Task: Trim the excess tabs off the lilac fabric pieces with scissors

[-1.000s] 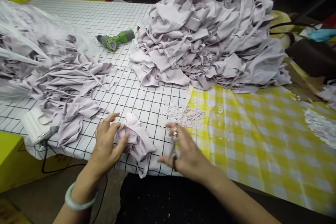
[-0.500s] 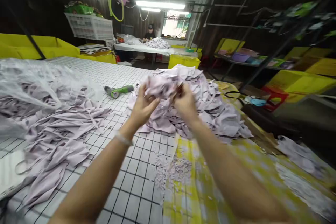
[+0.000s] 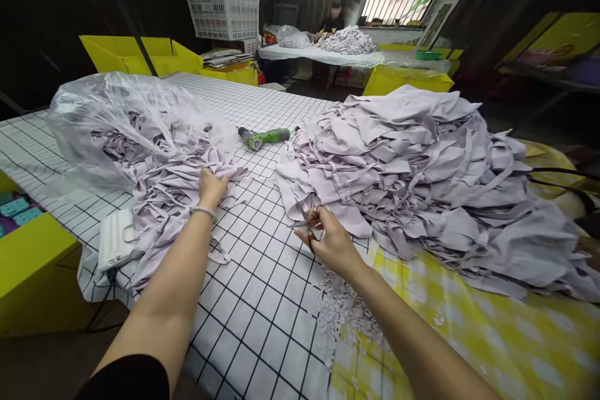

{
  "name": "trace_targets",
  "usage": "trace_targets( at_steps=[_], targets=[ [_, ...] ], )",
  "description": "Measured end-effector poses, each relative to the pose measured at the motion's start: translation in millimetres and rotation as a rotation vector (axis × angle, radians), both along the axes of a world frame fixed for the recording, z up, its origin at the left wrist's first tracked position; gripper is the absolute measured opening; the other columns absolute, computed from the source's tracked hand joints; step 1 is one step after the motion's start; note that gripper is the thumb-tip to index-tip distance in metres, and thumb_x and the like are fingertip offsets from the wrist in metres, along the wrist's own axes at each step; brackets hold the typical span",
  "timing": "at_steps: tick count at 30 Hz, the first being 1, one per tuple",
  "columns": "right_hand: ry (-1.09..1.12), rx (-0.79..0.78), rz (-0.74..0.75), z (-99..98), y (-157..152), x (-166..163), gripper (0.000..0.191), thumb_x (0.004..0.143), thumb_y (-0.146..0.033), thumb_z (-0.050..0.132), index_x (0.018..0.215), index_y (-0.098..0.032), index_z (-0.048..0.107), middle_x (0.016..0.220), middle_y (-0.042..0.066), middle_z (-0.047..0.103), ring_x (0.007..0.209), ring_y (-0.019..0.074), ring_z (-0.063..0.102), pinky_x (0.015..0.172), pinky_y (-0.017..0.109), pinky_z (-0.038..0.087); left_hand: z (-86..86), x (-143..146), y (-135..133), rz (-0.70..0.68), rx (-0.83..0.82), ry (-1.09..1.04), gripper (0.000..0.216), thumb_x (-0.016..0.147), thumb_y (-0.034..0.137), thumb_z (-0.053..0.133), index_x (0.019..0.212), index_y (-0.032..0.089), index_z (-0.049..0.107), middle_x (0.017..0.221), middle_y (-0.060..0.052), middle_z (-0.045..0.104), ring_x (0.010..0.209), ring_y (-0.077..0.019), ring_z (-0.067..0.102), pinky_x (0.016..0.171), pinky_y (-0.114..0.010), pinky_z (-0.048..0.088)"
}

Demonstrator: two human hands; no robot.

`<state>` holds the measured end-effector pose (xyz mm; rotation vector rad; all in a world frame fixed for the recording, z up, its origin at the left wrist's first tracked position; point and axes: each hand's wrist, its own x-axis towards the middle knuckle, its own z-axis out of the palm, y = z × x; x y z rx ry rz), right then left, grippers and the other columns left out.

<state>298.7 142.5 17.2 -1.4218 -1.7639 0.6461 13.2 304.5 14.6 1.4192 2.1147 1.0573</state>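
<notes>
My left hand (image 3: 213, 189) rests on the left pile of pale lilac fabric pieces (image 3: 164, 190). Its fingers are closed on a fabric piece at the pile's edge, and the fingertips are partly hidden. In my right hand (image 3: 334, 247) is a small pair of scissors (image 3: 300, 224), with fingers around the handles and the blades pointing left. This hand is over the grid-pattern tablecloth (image 3: 267, 275), just in front of a larger heap of lilac fabric pieces (image 3: 403, 162).
Clear plastic (image 3: 117, 112) covers part of the left pile. A green-and-black tool (image 3: 265, 137) lies between the piles. Small scraps (image 3: 344, 306) lie near a yellow checked cloth (image 3: 440, 325). A white device (image 3: 115, 239) sits at the left edge. Another person (image 3: 334, 15) is at a far table.
The view has turned left. My left hand has moved from the large heap to the left pile, leaving the fabric the hands held up. My right hand has come lower, still with the scissors.
</notes>
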Motion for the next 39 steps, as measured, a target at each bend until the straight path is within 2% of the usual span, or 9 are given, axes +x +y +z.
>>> trace_targets(
  at_steps=[5,11,15,19,23,25,28,32,39],
  targets=[
    [0.12,-0.055,0.082,10.6,-4,-38,0.028,0.084,-0.04,0.068,0.098,-0.022,0.053,0.101,0.007,0.065,0.087,0.02,0.061,0.081,0.038,0.054,12.2,-4,-22,-0.118,0.007,-0.159,0.031,0.098,0.035,0.061,0.121,0.013,0.062,0.116,-0.009,0.066,0.099,-0.0219,0.067,0.085,-0.04,0.059],
    [0.495,-0.202,0.186,9.2,-5,-62,0.035,0.078,-0.04,0.073,0.098,-0.023,0.052,0.122,0.009,0.064,0.107,0.0213,0.063,0.092,0.039,0.052,15.7,22,-159,-0.436,0.007,-0.446,0.041,0.1,0.042,0.049,0.124,0.014,0.065,0.069,0.002,0.051,0.05,-0.0081,0.041,0.046,-0.021,0.035],
    [0.516,-0.132,0.376,15.1,-5,-79,0.03,0.08,-0.026,0.07,0.106,-0.025,0.056,0.139,0.007,0.06,0.131,0.0214,0.054,0.113,0.043,0.038,36.2,18,-236,-0.793,-0.089,-0.627,0.044,0.103,0.044,0.043,0.131,0.015,0.061,0.058,0.005,0.038,0.05,-0.0103,0.034,0.047,-0.023,0.031],
    [0.352,-0.23,0.708,21.0,-9,-90,0.034,0.076,-0.013,0.068,0.107,-0.024,0.064,0.135,0.004,0.063,0.143,0.0211,0.041,0.119,0.041,0.03,55.8,-9,-267,-0.96,-0.226,-0.565,0.031,0.102,0.031,0.046,0.113,0.019,0.072,0.064,0.0,0.054,0.058,-0.0131,0.049,0.054,-0.026,0.042],
    [0.294,-0.475,0.927,8.9,-14,-106,0.022,0.066,-0.01,0.069,0.086,-0.019,0.069,0.09,0.001,0.07,0.092,0.0185,0.065,0.084,0.031,0.052,55.9,-30,-281,-0.897,-0.309,-0.551,0.024,0.096,0.025,0.054,0.103,0.018,0.077,0.079,-0.005,0.068,0.073,-0.0157,0.058,0.067,-0.027,0.047],
    [0.364,-0.516,0.838,2.3,-15,-114,0.014,0.064,-0.012,0.068,0.075,-0.018,0.064,0.074,-0.002,0.063,0.071,0.0141,0.059,0.067,0.027,0.049,47.4,-32,-287,-0.769,-0.364,-0.683,0.024,0.092,0.031,0.061,0.101,0.015,0.078,0.077,-0.004,0.064,0.068,-0.0132,0.053,0.063,-0.025,0.043],
    [0.497,-0.405,0.601,5.6,-17,-119,0.013,0.068,-0.019,0.064,0.079,-0.02,0.058,0.078,-0.003,0.058,0.072,0.0124,0.053,0.066,0.025,0.045,30.0,-22,-292,-0.594,-0.49,-1.107,0.044,0.092,0.047,0.055,0.105,0.011,0.076,0.068,0.0,0.051,0.054,-0.0083,0.035,0.051,-0.022,0.031],
    [0.762,-0.164,0.327,25.8,-32,-114,0.023,0.071,-0.029,0.075,0.082,-0.022,0.055,0.08,-0.002,0.056,0.073,0.013,0.053,0.069,0.027,0.047,19.3,-2,-293,-0.6,-0.572,-1.524,0.036,0.092,0.041,0.056,0.102,0.012,0.075,0.061,0.005,0.034,0.052,-0.0071,0.026,0.05,-0.021,0.025],
    [0.815,-0.318,-0.006,0.0,-75,-101,0.027,0.069,-0.032,0.078,0.074,-0.021,0.055,0.068,-0.005,0.053,0.062,0.0104,0.049,0.059,0.024,0.044,33.5,6,-292,-0.768,-0.398,-1.328,0.026,0.1,0.037,0.057,0.1,0.016,0.073,0.053,0.009,0.023,0.05,-0.0067,0.02,0.05,-0.021,0.02]
  ],
)
